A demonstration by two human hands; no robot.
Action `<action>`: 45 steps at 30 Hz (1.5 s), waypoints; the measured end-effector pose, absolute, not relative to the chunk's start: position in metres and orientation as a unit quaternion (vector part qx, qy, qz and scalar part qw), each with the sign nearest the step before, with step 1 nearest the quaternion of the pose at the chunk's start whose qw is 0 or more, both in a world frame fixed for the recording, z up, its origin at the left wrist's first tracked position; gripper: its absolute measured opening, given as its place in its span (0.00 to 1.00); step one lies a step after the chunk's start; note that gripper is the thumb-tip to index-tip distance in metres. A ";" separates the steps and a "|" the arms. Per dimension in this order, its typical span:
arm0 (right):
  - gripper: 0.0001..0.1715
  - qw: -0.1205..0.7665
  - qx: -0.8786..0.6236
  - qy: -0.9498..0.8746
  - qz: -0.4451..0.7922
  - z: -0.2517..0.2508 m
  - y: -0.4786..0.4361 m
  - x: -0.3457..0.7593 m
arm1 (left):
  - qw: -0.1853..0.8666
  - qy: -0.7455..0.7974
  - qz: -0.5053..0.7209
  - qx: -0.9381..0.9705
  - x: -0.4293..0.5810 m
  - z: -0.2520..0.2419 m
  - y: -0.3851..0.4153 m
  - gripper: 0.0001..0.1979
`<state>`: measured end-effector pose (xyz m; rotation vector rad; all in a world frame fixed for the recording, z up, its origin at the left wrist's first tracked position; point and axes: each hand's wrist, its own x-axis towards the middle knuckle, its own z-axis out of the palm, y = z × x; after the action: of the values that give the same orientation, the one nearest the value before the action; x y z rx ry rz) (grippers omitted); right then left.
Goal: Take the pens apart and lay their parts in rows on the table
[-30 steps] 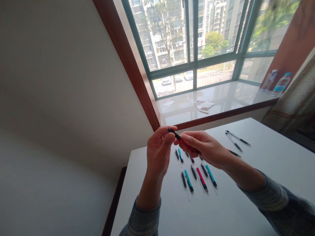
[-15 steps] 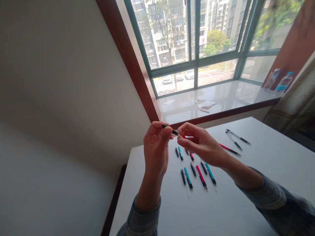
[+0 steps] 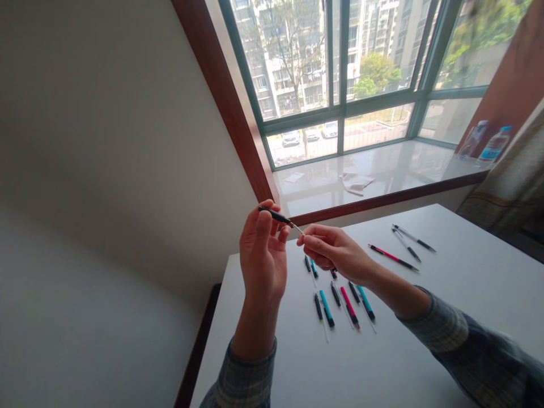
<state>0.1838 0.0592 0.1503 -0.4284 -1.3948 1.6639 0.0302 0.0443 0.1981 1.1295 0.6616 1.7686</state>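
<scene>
My left hand (image 3: 260, 260) is raised above the white table (image 3: 425, 340) and pinches a black pen tip piece (image 3: 274, 215) between thumb and fingers. A thin refill (image 3: 296, 228) sticks out of that piece toward my right hand (image 3: 334, 253). My right hand is closed around a pen barrel, of which only a dark end shows below the fingers. Both hands are held over a row of taken-apart pen parts (image 3: 340, 292) in black, teal and pink.
A whole pink pen (image 3: 393, 257) and two dark pens (image 3: 410, 239) lie further right on the table. Behind is a window sill (image 3: 382, 170) with a cloth (image 3: 356, 182) and two bottles (image 3: 484, 141). The wall is at the left.
The black tip piece has come apart from the pink barrel. My left hand has moved up and left with it, drawing the refill out, while my right hand has dropped slightly.
</scene>
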 end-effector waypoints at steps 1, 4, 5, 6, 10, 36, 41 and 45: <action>0.21 0.455 -0.170 -0.550 0.679 0.149 0.060 0.182 | 0.452 0.270 0.720 0.453 0.028 0.199 0.045 0.11; 0.20 0.487 -0.179 -0.542 0.661 0.147 0.061 0.183 | 0.441 0.284 0.728 0.442 0.020 0.200 0.048 0.10; 0.20 0.502 -0.187 -0.550 0.640 0.146 0.062 0.185 | 0.438 0.296 0.723 0.445 0.018 0.199 0.050 0.10; 0.21 0.519 -0.197 -0.561 0.614 0.146 0.062 0.187 | 0.437 0.312 0.711 0.453 0.017 0.197 0.051 0.11; 0.24 0.553 -0.231 -0.632 0.491 0.148 0.062 0.199 | 0.464 0.368 0.624 0.509 0.022 0.186 0.053 0.17; 0.33 0.515 -0.292 -0.774 0.227 0.132 0.080 0.232 | 0.321 0.425 0.576 0.620 0.038 0.159 0.049 0.22; 0.35 0.507 -0.303 -0.753 0.290 0.129 0.085 0.228 | 0.251 0.437 0.527 0.685 0.037 0.159 0.044 0.18; 0.32 0.495 -0.306 -0.753 0.307 0.129 0.083 0.222 | 0.206 0.448 0.527 0.692 0.045 0.157 0.043 0.18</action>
<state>0.2224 0.0830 0.1285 -0.7419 -1.8256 0.7431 0.0446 0.0434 0.1569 1.9295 1.2495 1.4675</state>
